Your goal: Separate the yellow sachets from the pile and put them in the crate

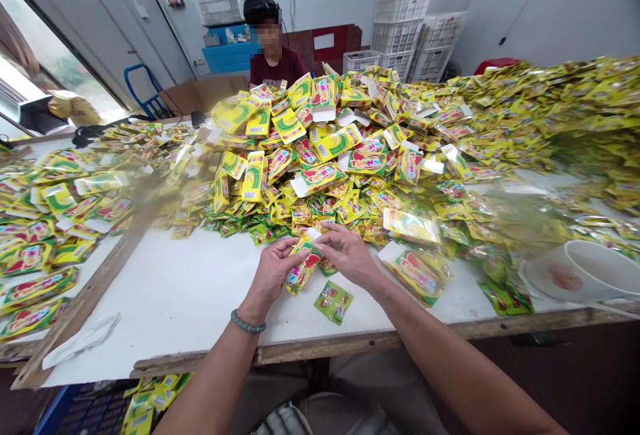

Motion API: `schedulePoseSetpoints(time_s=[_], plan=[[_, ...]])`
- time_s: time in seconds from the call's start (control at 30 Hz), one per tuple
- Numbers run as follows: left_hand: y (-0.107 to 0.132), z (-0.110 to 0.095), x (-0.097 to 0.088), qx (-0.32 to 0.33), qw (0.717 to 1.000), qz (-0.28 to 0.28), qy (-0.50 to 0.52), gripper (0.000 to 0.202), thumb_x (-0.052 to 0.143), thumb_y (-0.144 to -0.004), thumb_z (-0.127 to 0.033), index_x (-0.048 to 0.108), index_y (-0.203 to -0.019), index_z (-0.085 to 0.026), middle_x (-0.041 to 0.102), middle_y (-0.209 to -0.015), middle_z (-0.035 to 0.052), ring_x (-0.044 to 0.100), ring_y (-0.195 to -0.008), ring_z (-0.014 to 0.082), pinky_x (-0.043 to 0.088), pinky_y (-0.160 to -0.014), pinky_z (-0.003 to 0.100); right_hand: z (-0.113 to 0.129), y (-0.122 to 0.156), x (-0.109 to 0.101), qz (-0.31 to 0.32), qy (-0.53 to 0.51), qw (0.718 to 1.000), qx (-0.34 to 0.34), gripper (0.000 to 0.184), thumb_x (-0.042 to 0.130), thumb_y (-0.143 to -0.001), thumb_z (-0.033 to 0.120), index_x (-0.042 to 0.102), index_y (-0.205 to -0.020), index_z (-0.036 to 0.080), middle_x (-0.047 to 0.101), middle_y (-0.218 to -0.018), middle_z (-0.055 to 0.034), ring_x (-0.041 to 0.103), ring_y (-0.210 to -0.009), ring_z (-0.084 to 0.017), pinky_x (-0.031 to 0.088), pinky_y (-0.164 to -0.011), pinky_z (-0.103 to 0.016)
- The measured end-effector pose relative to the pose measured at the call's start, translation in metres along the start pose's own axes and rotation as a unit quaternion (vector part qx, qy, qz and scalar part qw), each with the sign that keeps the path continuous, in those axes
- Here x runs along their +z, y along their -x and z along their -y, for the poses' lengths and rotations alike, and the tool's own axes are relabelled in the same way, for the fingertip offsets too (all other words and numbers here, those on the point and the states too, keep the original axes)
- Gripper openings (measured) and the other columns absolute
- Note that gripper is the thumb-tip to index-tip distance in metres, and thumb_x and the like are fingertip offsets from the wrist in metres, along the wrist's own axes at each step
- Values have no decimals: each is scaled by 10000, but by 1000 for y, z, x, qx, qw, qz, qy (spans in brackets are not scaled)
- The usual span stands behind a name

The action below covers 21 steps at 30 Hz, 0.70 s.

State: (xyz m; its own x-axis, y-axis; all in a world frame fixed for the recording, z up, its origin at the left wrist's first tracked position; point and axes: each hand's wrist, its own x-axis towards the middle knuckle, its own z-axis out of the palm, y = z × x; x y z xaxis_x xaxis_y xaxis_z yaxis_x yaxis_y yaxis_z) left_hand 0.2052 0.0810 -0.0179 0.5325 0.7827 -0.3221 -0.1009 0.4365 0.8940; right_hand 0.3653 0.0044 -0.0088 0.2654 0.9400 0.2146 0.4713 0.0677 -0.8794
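Between my hands is a small yellow and green printed carton (299,276), tilted, its white end flap facing away from me. My left hand (273,272) grips the carton's side, thumb across the front. At the flap end, the fingers of my right hand (350,258) are pinched together on the carton's edge. A green sachet (333,302) lies flat on the white table (190,288) just below my right hand. To the right, a larger yellow carton (417,274) rests near my forearm. Beyond my hands rises a heap of yellow cartons (320,172) with green sachets along its base.
A white bucket (550,275) stands at the right edge. More packets (560,115) are piled far right. Left of a wooden strip (100,288) lie other cartons (37,285). A person (275,68) sits behind the heap. A blue crate (85,412) is below the table.
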Motion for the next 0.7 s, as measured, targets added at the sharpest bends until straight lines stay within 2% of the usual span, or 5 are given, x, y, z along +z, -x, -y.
schedulePoseSetpoints(time_s=[0.1, 0.23, 0.47, 0.6, 0.7], plan=[[1, -1, 0, 1, 1000, -10, 6, 484, 900, -495, -270, 691, -913, -144, 754, -741, 18, 686, -611, 161, 540, -621, 258, 5, 2, 2, 48, -9, 999, -5, 220, 533, -901, 273, 732, -810, 247, 727, -972, -47, 486, -1285, -258, 346, -1026, -447], [2, -2, 4, 7, 1000, -2, 11, 533, 910, -447, -289, 675, -900, -138, 737, -689, 8, 673, -590, 163, 522, -617, 262, 12, 7, 10, 55, 46, 997, 9, 157, 612, -860, 332, 733, -817, 243, 703, -1040, -62, 539, -1195, -284, 353, -991, -462], [1, -3, 7, 68, 998, -9, 7, 588, 854, -587, -330, 561, -1077, -190, 708, -716, -23, 654, -596, 142, 511, -596, 243, 7, 5, 12, -128, -26, 990, -50, 266, 719, -761, 319, 663, -1005, 231, 636, -1124, -85, 536, -1136, -243, 427, -955, -390], [4, -4, 7, 128, 991, -31, -3, 638, 791, -678, -374, 455, -1206, -253, 706, -844, -8, 655, -646, 146, 503, -594, 238, 1, 0, 16, -20, -184, 983, 7, 276, 685, -772, 403, 656, -980, 224, 654, -920, -37, 615, -853, -180, 498, -738, -302], [6, -2, 5, 139, 989, 19, -50, 540, 721, -761, -387, 468, -1222, -264, 683, -887, -4, 647, -672, 143, 505, -611, 239, -3, -1, 19, 21, -248, 968, 40, 291, 684, -755, 467, 642, -878, 206, 599, -717, 16, 567, -664, -139, 477, -646, -270]])
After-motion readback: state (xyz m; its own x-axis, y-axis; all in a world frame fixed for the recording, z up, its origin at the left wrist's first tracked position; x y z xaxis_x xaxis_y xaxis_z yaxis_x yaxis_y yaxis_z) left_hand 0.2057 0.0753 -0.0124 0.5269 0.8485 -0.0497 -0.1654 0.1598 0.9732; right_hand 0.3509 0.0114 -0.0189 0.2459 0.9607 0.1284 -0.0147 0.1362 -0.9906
